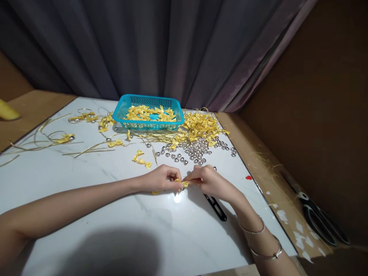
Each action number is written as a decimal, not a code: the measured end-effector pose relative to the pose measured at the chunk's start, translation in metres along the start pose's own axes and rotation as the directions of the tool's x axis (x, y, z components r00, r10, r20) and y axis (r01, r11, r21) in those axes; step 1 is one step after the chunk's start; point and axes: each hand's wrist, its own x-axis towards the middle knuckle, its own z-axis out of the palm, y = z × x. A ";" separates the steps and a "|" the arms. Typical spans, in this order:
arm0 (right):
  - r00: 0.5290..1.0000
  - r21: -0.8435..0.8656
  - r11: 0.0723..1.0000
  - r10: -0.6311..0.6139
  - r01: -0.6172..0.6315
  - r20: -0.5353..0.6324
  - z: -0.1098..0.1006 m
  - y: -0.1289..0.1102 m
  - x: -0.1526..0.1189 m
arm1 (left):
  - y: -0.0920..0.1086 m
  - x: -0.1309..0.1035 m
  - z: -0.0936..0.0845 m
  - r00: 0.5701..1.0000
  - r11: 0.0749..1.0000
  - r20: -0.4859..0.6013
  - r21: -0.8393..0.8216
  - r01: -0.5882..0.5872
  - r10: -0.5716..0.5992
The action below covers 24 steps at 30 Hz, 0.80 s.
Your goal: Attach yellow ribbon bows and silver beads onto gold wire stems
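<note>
Near the middle of the white tabletop [115,230], my left hand [162,178] pinches a small yellow bow [184,184]. My right hand [207,180] has its fingertips closed on the bow's right side, so both hands meet at it. A small silvery piece shows just under the bow. Beneath and beside my right hand lies a black-handled tool [217,209], its upper end hidden by the hand. Another yellow bow [155,193] lies partly under my left wrist. Two loose bows [140,161] rest beyond my left hand.
A blue basket [149,124] holds yellow bows at the back. To its right is a heap of yellow bows [201,124], with silvery beads [197,149] in front. Gold wires [94,147] spread leftward. Large scissors [319,218] and white scraps [299,228] lie at the right.
</note>
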 end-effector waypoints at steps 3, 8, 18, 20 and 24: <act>0.996 -0.085 0.995 -0.057 0.051 -0.069 0.005 0.000 0.002 | 0.000 0.001 0.000 1.000 1.000 -0.007 -0.014 0.009 -0.009; 0.985 -0.133 0.991 -0.042 0.019 -0.168 0.012 -0.002 0.005 | 0.001 0.001 0.000 1.000 1.000 -0.002 -0.023 0.018 -0.018; 0.977 -0.080 0.996 0.029 -0.047 -0.212 0.019 0.000 0.009 | -0.002 -0.002 0.000 1.000 1.000 0.010 0.005 -0.018 0.018; 0.979 -0.076 0.996 0.033 -0.050 -0.203 0.017 0.000 0.009 | -0.002 -0.002 0.001 1.000 0.999 0.008 0.020 -0.026 0.026; 0.988 -0.025 1.000 0.002 -0.006 -0.154 0.007 0.000 0.009 | -0.001 -0.002 0.001 1.000 0.999 -0.014 -0.042 -0.002 0.002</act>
